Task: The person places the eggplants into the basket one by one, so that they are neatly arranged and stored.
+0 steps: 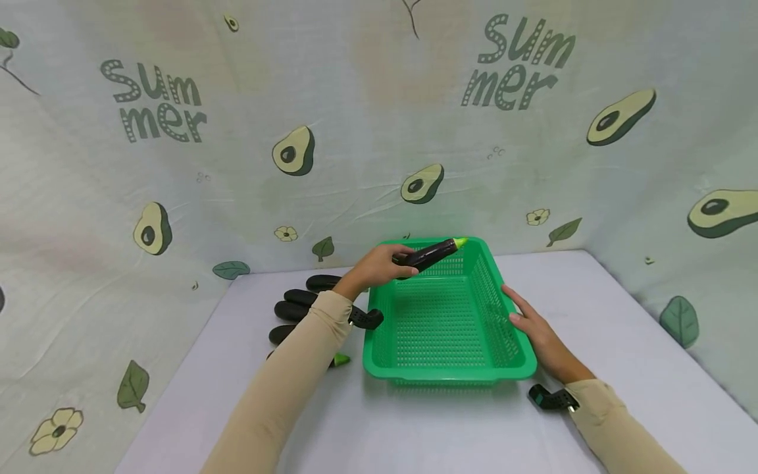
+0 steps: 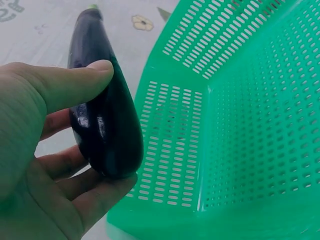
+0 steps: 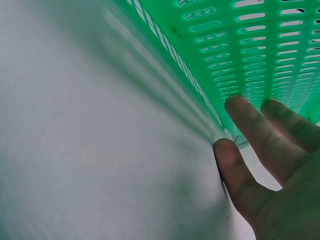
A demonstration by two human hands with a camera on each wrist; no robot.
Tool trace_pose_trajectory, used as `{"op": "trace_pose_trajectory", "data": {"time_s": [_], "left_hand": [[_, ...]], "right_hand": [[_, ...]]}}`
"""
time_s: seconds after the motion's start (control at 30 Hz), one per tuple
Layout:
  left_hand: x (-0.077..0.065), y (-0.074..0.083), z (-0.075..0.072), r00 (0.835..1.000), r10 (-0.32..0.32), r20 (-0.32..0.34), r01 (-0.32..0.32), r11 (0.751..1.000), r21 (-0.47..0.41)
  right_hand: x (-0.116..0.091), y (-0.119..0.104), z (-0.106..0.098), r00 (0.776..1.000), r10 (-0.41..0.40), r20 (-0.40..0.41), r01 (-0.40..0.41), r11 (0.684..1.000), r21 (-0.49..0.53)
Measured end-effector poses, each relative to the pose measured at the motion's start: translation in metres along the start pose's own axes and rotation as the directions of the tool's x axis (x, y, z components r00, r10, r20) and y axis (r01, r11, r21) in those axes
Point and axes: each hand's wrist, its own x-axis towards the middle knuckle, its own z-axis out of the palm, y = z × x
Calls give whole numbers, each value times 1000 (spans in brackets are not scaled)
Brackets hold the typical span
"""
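Observation:
In the head view my left hand (image 1: 385,263) holds a dark purple eggplant (image 1: 437,254) over the far left part of a green plastic basket (image 1: 450,374). Its bright green stem end points right. The left wrist view shows the thumb across the eggplant (image 2: 107,130) and the fingers around its other side, beside the basket's slotted wall (image 2: 172,145). My right hand (image 1: 540,332) is at the basket's right rim. In the right wrist view its extended fingers (image 3: 272,145) rest against the outside of the perforated wall (image 3: 225,55), low near the white tabletop.
Several more eggplants (image 1: 291,311) lie on the white table (image 1: 438,434) left of the basket, partly hidden by my left forearm. One shows a green stem end (image 1: 340,359). A cloth backdrop (image 1: 355,85) printed with avocados and leaves stands behind the table.

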Motion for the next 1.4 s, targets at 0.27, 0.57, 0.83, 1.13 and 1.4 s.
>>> {"op": "trace_pose_trajectory", "data": {"time_s": [0.27,0.57,0.83,1.13,1.4], "left_hand": [[10,-6,4,1000,-20,21,21,1000,-23],[18,-5,2,999,-33,19,33,999,19],[24,-8,7,995,-87,48,85,996,38],[30,-4,8,993,-102,58,94,989,118],[36,-8,17,990,-122,73,110,983,149]], "right_hand": [[-2,1,-1,1000,-17,-3,17,1000,5],[2,-1,-6,999,-32,0,32,999,-3],[3,2,-3,1000,-5,6,5,1000,-2],[6,1,-3,999,-30,11,30,1000,9],[2,-2,-1,1000,-27,9,27,1000,-16]]}}
